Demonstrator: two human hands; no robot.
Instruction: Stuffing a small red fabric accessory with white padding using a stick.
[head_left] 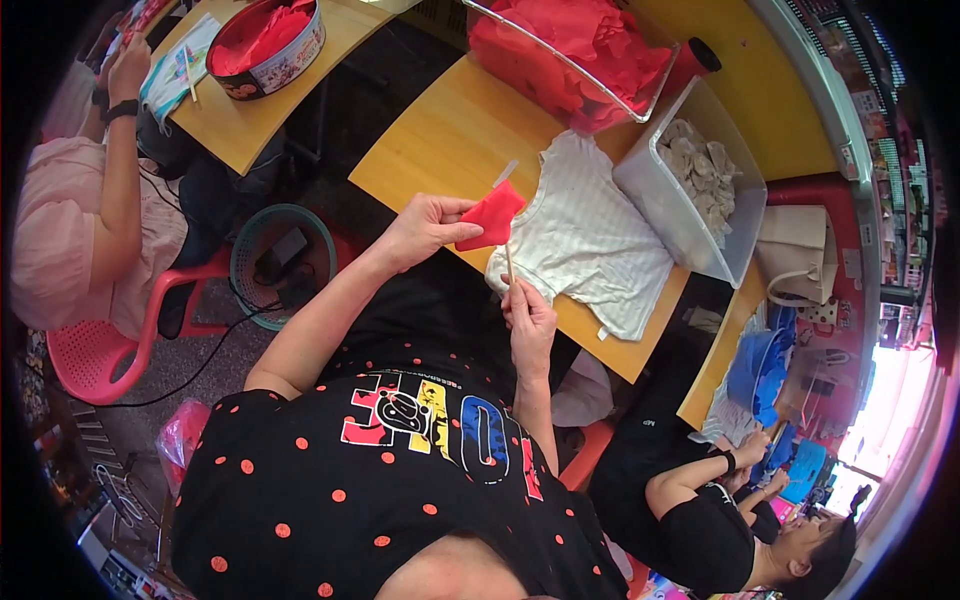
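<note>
My left hand [425,230] pinches a small red piece of fabric [492,215] between thumb and fingers, in front of the table edge. My right hand [530,318] is closed around a thin light stick [511,262] that points up to the red piece. Whether the stick goes inside the fabric or behind it, I cannot tell. A pale narrow tip [506,172] sticks out above the fabric. Just beyond my hands a white short-sleeved garment [590,225] lies spread on the yellow table [420,150].
A clear bin [575,62] of red fabric pieces stands at the back, beside a translucent bin [640,170] of beige pieces. Co-workers sit at left [110,230] and lower right [700,520]. A round tin [265,75] holds red pieces. A green basket [240,262] stands on the floor.
</note>
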